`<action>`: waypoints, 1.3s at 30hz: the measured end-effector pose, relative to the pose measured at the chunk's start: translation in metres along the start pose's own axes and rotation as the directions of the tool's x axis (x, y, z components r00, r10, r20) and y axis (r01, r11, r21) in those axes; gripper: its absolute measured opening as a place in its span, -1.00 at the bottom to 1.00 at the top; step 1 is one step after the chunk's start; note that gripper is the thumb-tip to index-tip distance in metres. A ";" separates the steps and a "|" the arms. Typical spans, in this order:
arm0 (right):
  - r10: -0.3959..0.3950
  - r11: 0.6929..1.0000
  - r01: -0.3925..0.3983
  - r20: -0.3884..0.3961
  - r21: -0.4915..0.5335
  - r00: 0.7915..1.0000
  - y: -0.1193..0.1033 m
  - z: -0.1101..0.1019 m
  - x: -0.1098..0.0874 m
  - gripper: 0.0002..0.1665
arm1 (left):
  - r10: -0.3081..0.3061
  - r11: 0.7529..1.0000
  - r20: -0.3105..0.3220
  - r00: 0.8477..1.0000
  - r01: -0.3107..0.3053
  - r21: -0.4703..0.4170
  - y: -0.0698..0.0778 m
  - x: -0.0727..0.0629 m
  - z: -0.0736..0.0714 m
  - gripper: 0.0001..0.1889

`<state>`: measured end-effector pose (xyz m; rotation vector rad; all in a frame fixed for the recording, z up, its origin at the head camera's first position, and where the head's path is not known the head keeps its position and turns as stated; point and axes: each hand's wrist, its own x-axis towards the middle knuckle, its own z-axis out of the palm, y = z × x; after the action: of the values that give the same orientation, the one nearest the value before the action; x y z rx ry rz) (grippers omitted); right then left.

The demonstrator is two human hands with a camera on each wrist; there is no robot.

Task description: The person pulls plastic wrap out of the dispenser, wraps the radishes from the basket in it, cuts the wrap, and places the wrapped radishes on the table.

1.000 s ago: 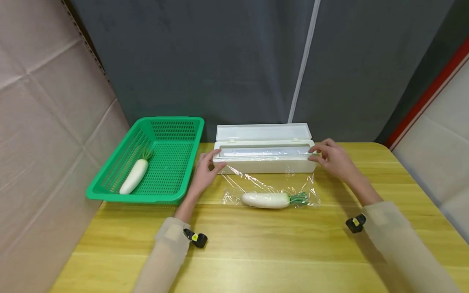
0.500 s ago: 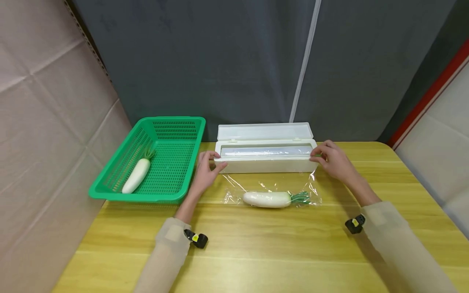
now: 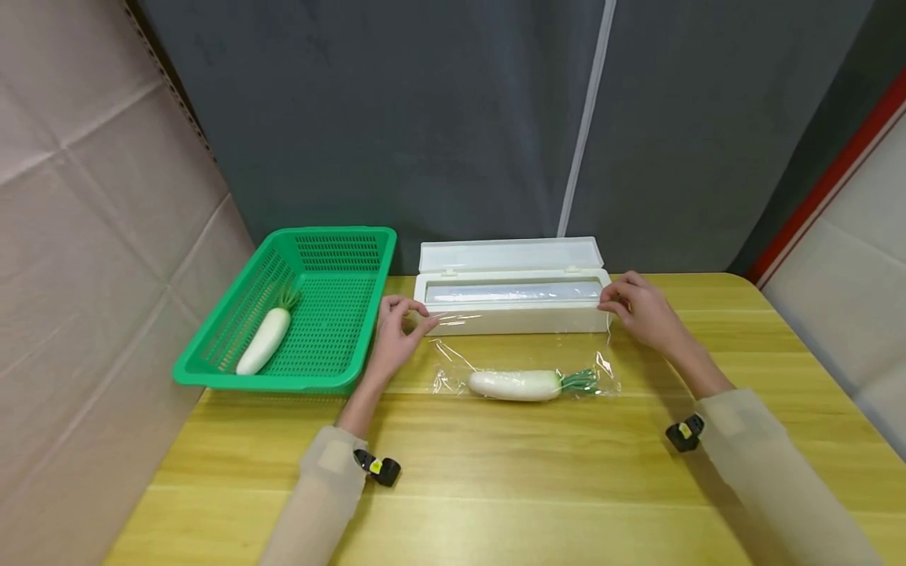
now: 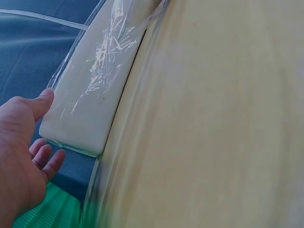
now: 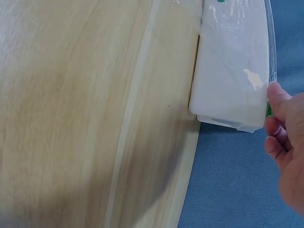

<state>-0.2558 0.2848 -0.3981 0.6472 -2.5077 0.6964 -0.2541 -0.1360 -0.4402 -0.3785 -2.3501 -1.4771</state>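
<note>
In the head view, a white cling film box (image 3: 517, 321) stands at the back of the table with its lid (image 3: 510, 254) raised and a roll (image 3: 513, 292) inside. Clear cling film (image 4: 102, 61) drapes over its front and spreads around a white radish (image 3: 515, 385) with green stalks. At the box's left end my left hand (image 3: 398, 338) pinches the film's edge between thumb and finger. My right hand (image 3: 640, 314) pinches the film at the right end. A small green piece (image 5: 270, 110) shows beside the right fingers; its kind is unclear.
A green plastic basket (image 3: 382, 314) stands to the left, holding another white radish (image 3: 264, 340). Behind the table (image 3: 510, 472) hangs a dark grey curtain (image 3: 425, 118). A pale cloth wall (image 3: 92, 275) closes off the left side.
My left hand has drawn slightly down off the box's left end, moving the film edge with it. The right fingers have closed together at the right end. The radish has hardly moved.
</note>
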 end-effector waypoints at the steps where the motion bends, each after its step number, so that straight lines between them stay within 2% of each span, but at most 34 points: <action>1: -0.004 1.000 0.004 -0.002 -0.002 1.000 0.000 0.000 0.000 -0.87 | 0.011 1.000 -0.005 1.000 -0.011 0.006 0.000 -0.001 0.000 -0.78; 6: -0.040 0.999 0.040 -0.016 -0.004 0.999 0.000 0.000 -0.001 -0.85 | 0.075 0.996 -0.009 0.997 -0.074 0.050 0.000 -0.001 0.000 -0.81; 9: -0.046 0.999 0.046 -0.027 -0.005 0.999 -0.002 -0.002 -0.001 -0.84 | 0.092 0.994 0.005 0.996 -0.092 0.057 0.002 -0.001 -0.001 -0.83; 12: -0.023 1.000 0.023 -0.018 0.000 1.000 -0.004 -0.005 -0.002 -0.84 | 0.082 0.996 0.032 0.996 -0.083 0.025 0.006 -0.001 -0.002 -0.86; 16: 0.017 1.000 -0.017 0.022 0.008 1.000 -0.005 -0.008 -0.006 -0.88 | 0.047 0.999 0.103 0.994 -0.044 -0.032 0.012 -0.003 -0.003 -0.90; 19: 0.019 1.000 -0.019 0.029 0.008 0.999 -0.004 -0.009 -0.009 -0.91 | 0.029 0.999 0.141 0.990 -0.022 -0.049 0.017 -0.005 -0.003 -0.91; 24: 0.012 1.000 -0.012 0.028 -0.002 1.000 -0.005 -0.012 -0.014 -0.95 | 0.005 0.999 0.158 0.987 0.001 -0.038 0.027 -0.008 -0.006 -0.92; 28: 0.040 0.999 -0.041 0.060 0.005 0.997 -0.012 -0.020 -0.017 -0.99 | -0.028 0.999 0.175 0.984 0.031 -0.013 0.034 -0.010 -0.008 -0.92; 31: 0.054 0.998 -0.056 0.078 0.017 0.995 -0.017 -0.027 -0.019 -0.97 | -0.028 1.000 0.188 0.982 0.028 0.004 0.037 -0.013 -0.011 -0.92; 35: 0.027 0.999 -0.030 0.078 0.040 0.997 -0.021 -0.033 -0.023 -0.97 | -0.016 1.000 0.204 0.979 0.013 0.016 0.041 -0.018 -0.015 -0.92; 39: -0.010 0.999 0.007 0.068 0.052 0.998 -0.024 -0.038 -0.026 -0.96 | -0.028 0.999 0.228 0.973 0.022 0.027 0.047 -0.023 -0.017 -0.92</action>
<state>-0.2111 0.2962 -0.3746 0.7108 -2.5555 0.7498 -0.2126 -0.1330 -0.4046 -0.5405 -2.5563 -1.4841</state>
